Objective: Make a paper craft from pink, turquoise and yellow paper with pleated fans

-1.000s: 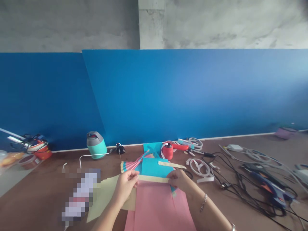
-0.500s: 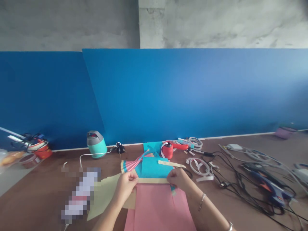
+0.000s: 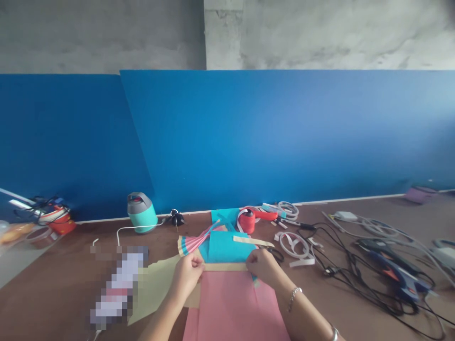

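Between my two hands a narrow cream paper strip (image 3: 226, 267) is stretched level, over the top of a pink sheet (image 3: 234, 303). The fingers of my left hand (image 3: 188, 272) pinch its left end. My right hand (image 3: 262, 266) pinches the right end. Just beyond the strip lies a blue paper piece (image 3: 227, 247), with another cream strip (image 3: 250, 240) across its right part. A pleated pink, blue and cream paper fan (image 3: 192, 241) sits behind my left hand. Scissors (image 3: 275, 255) lie partly hidden behind my right hand.
Yellowish paper (image 3: 154, 289) lies left of my left arm. Farther back stand a turquoise container (image 3: 142, 215) and a red roll (image 3: 247, 221). White tape coils (image 3: 294, 246), black cables (image 3: 351, 270) and a blue glue gun (image 3: 398, 279) are at right.
Both hands keep their pinch on the strip, almost unmoved. My right forearm has turned slightly, shifting the bracelet, and the view has moved a little.
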The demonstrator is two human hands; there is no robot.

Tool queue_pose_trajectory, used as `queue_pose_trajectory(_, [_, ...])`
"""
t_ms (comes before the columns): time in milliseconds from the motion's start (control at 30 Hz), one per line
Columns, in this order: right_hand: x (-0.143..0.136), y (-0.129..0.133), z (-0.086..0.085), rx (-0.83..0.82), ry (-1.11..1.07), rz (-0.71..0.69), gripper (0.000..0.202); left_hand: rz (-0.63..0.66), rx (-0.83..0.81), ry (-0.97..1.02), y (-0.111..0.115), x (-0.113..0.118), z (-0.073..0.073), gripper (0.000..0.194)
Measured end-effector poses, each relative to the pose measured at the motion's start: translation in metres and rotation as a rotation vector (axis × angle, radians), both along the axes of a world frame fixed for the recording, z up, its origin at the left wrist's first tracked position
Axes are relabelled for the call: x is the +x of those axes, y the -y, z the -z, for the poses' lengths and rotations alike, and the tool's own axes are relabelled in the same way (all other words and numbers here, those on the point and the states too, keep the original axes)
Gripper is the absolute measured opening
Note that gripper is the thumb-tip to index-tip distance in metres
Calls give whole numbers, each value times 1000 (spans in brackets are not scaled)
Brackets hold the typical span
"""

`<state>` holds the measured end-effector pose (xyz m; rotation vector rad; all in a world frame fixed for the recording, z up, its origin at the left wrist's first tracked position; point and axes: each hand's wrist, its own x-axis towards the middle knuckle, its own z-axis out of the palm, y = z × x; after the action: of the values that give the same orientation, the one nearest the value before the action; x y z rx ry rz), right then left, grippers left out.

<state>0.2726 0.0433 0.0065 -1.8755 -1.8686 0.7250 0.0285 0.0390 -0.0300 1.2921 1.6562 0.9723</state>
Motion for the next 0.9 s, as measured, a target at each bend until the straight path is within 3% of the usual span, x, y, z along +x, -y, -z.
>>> queue_pose_trajectory(700, [-6,-4,2,-5,66,63,20,9,28,-108,-2,0,0,11])
queue_pose_trajectory(900, [-5,-5,4,-10,80,70,18,19,14,-148,-2,2,-6,12])
